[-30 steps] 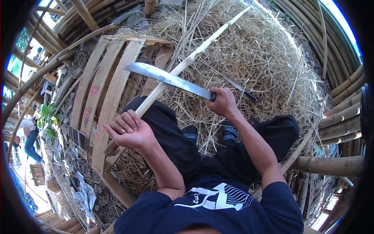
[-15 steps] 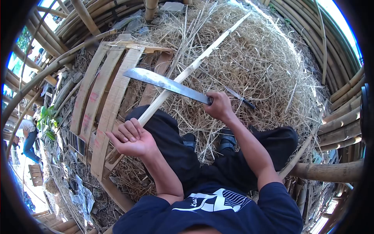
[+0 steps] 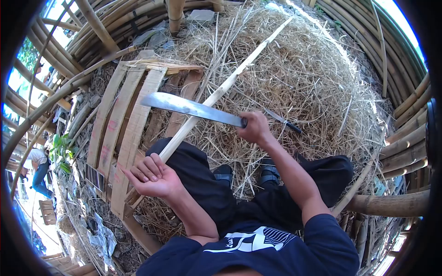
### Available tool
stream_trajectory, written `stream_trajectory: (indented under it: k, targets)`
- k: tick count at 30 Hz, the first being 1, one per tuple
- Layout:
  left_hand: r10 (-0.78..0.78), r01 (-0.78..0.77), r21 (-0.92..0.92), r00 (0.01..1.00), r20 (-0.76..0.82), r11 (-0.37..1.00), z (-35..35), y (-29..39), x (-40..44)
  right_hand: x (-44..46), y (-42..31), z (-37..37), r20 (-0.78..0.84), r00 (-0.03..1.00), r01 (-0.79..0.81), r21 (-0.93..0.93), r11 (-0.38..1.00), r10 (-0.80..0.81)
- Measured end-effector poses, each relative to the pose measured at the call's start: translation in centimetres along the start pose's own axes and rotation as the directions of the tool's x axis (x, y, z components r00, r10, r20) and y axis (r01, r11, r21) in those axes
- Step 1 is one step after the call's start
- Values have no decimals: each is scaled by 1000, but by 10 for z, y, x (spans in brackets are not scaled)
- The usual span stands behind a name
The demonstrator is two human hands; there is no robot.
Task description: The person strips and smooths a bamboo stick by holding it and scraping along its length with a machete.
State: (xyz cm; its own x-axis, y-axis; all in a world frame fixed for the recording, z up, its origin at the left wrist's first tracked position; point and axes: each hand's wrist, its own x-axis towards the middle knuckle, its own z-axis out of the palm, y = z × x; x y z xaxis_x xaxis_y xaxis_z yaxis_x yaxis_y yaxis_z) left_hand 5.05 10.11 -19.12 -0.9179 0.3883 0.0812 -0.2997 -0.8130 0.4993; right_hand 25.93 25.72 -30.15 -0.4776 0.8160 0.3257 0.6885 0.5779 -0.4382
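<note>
My right hand (image 3: 254, 127) is wrapped round the handle of a machete (image 3: 193, 108), whose broad blade points left. The blade lies across a long, pale, peeled wooden pole (image 3: 225, 86); I cannot tell whether its edge is touching the wood. My left hand (image 3: 154, 176) is closed round the near end of the pole, palm up, by my left knee. From there the pole slants up and away to the right over the straw. A knife (image 3: 286, 122) with a black handle lies on the straw beyond my right hand.
A slatted wooden pallet (image 3: 120, 120) leans close at the left. Dry straw (image 3: 304, 69) covers the ground ahead. Bamboo rails (image 3: 363, 37) surround the place, and a thick bamboo pole (image 3: 391, 203) juts in at the right. Another person (image 3: 39, 168) is outside at the far left.
The machete has shifted slightly left and down along the pole, towards my left hand. My left hand keeps its grip, and the view has moved a little.
</note>
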Motion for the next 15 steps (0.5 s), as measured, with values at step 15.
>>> stream_trajectory:
  k: [15]
  targets:
    - [39, -37, 32, 998, -49, 999, -4, 16, 4, 12, 16, 15, -52, 998, -37, 151, 988, 45]
